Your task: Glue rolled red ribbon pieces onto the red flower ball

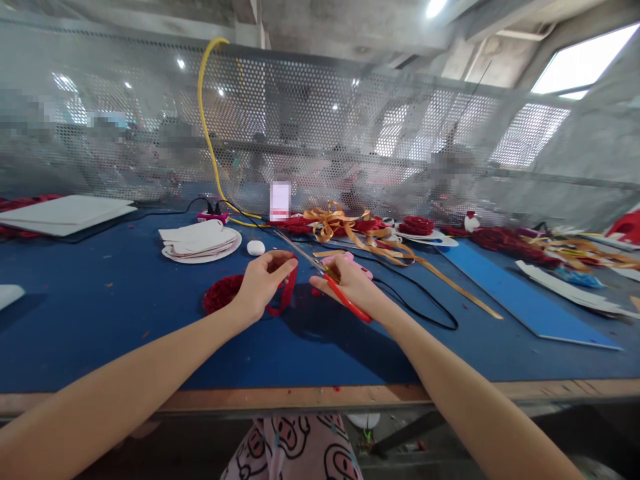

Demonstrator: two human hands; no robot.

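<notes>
My left hand (263, 280) pinches a red ribbon (286, 293) that loops down from its fingers to the blue table (125, 313). Just left of that hand lies a red ribbon rosette (220, 293). My right hand (353, 283) is closed around red-handled scissors (345, 300); their metal blades (297, 250) point up and left, past the left hand's fingertips. Both hands hover over the middle of the table, a short gap between them.
A stack of white paper discs (200, 241) and a small white oval object (255, 247) lie behind the hands. Gold ribbon (360, 233), black cable (425, 313), a blue sheet (525, 300) and more red rosettes (417, 225) spread to the right. A perforated metal screen (320, 133) backs the table.
</notes>
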